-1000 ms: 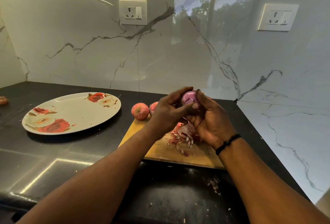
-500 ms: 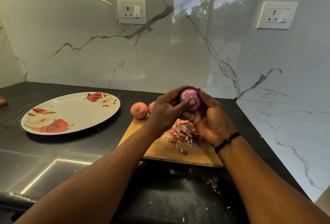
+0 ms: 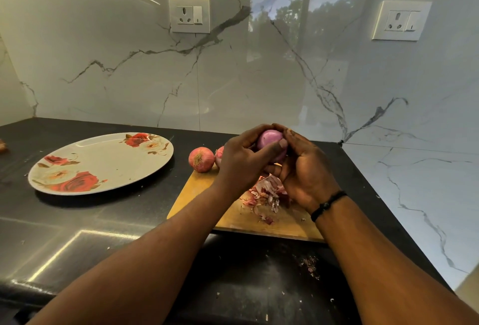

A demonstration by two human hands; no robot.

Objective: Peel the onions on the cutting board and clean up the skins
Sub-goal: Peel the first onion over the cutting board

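Currently both hands hold one peeled onion [image 3: 269, 140] in the air above the far part of the cutting board [image 3: 197, 195]. Left hand [image 3: 241, 161] grip: fingers curled over the top and left side of the onion, thumb laid across its front. Right hand [image 3: 305, 169] grip: fingers curled round the right side and underside, thumb on top, so the onion is cupped between the two hands with only its glossy purple face showing. Right wrist carries a black band [image 3: 328, 205]. Below the hands, a loose heap of skins [image 3: 267, 192] lies on the middle of the board, reddish and papery, a few scraps spread toward its near edge. Unpeeled onion [image 3: 201, 159] sits at the far left corner of the board; cannot tell whether it rests on the wood or on the worktop [image 3: 103, 226] just beside it. A second onion [image 3: 219, 153] touches or nearly touches it on the right, mostly hidden behind the left hand. Small skin crumbs [image 3: 309, 265] lie on the dark worktop near the board's near right edge. Flowered plate [image 3: 103, 164] stands well apart to the left of the board. Two wall sockets, one [image 3: 189, 14] above the plate side, one [image 3: 401, 20] to the right.
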